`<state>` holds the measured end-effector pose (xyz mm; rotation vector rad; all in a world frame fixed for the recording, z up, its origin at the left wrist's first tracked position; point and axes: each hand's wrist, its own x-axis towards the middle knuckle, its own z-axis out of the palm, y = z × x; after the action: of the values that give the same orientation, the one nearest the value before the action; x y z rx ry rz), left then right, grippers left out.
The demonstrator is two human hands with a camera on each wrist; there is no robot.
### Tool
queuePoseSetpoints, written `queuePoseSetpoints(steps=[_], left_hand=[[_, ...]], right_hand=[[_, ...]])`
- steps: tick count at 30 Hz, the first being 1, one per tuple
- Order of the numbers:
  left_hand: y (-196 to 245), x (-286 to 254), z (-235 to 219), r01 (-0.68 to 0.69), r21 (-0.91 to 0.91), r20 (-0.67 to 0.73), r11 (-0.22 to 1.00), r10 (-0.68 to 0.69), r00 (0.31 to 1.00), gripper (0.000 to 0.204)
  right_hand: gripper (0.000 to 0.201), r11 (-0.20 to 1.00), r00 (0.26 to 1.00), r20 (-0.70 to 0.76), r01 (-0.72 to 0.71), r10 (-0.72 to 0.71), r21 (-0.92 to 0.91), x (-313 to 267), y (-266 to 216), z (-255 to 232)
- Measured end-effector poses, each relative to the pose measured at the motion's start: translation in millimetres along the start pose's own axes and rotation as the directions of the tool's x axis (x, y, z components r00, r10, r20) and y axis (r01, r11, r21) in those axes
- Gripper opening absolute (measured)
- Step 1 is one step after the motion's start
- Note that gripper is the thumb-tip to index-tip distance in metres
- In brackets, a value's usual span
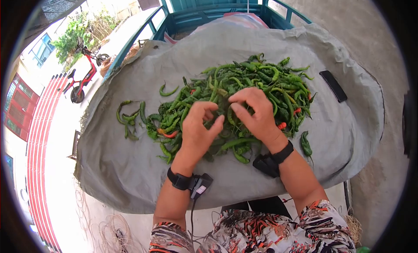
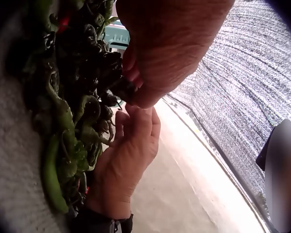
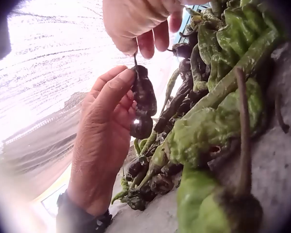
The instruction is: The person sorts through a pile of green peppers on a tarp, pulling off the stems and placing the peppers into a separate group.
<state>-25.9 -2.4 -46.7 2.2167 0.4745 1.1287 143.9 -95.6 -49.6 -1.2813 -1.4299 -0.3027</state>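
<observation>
A heap of green chili peppers point(image 1: 285, 96), with a few red ones among them, lies on a grey sheet point(image 1: 126, 174). Over its near side my two hands meet. In the right wrist view my left hand point(image 3: 99, 136) holds a dark, wrinkled pepper point(image 3: 144, 94) between thumb and fingers, its tip pointing down. My right hand point(image 3: 136, 24) pinches the thin stem at the top of that same pepper. From the head view, the left hand point(image 1: 196, 131) and right hand point(image 1: 257, 111) largely hide it.
A small group of peppers point(image 1: 126, 119) lies apart at the left, and one pepper point(image 1: 306, 145) at the right. A black phone point(image 1: 333, 86) rests on the sheet's right side. Behind stands a teal cart bed point(image 1: 213, 9); a red scooter point(image 1: 87, 74) is parked far left.
</observation>
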Motion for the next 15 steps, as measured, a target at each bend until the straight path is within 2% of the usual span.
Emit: queuePoseSetpoints(steps=[3, 4, 6, 7, 9, 10, 13, 15], left_hand=[[-6.7, 1.9, -0.5, 0.078, -0.040, -0.149, 0.996, -0.083, 0.985, 0.033], [-5.5, 3.8, -0.7, 0.079, 0.007, -0.202, 0.997, -0.076, 0.976, 0.032], [-14.0, 2.9, -1.3, 0.127, 0.079, -0.198, 0.989, -0.110, 0.974, 0.037], [-16.3, 4.4, -0.9, 0.105, 0.066, -0.209, 0.992, -0.089, 0.974, 0.035], [-21.0, 5.1, -1.4, 0.069, 0.044, -0.244, 0.997, -0.056, 0.968, 0.030], [-25.8, 4.8, -0.6, 0.094, -0.013, -0.232, 0.996, -0.094, 0.968, 0.028], [-28.3, 3.4, 0.0, 0.162, -0.154, -0.188, 0.975, -0.190, 0.964, 0.021], [-30.0, 4.1, -1.0, 0.127, -0.143, -0.204, 0.981, -0.155, 0.967, 0.019]], right_hand=[[0.008, 0.999, 0.999, -0.035, 0.021, -0.022, -0.034, 3.7, 0.0, -9.4], [0.008, 0.999, 0.999, 0.009, 0.038, -0.037, -0.032, 4.1, 0.1, -11.6], [0.007, 0.996, 0.993, 0.090, 0.082, -0.080, -0.021, 5.4, -1.1, -14.9], [0.008, 0.999, 0.984, 0.170, 0.051, -0.048, -0.010, 6.1, -4.7, -16.6], [0.012, 0.997, 0.909, 0.415, 0.071, -0.050, -0.035, 9.4, -12.6, -17.2], [0.013, 0.995, 0.848, 0.527, 0.087, -0.051, -0.044, 9.9, -15.8, -15.7], [0.019, 0.985, 0.697, 0.716, 0.149, -0.039, -0.092, 3.1, -29.5, -9.1], [0.018, 0.968, 0.612, 0.789, 0.224, -0.052, -0.110, -3.1, -35.8, -4.2]])
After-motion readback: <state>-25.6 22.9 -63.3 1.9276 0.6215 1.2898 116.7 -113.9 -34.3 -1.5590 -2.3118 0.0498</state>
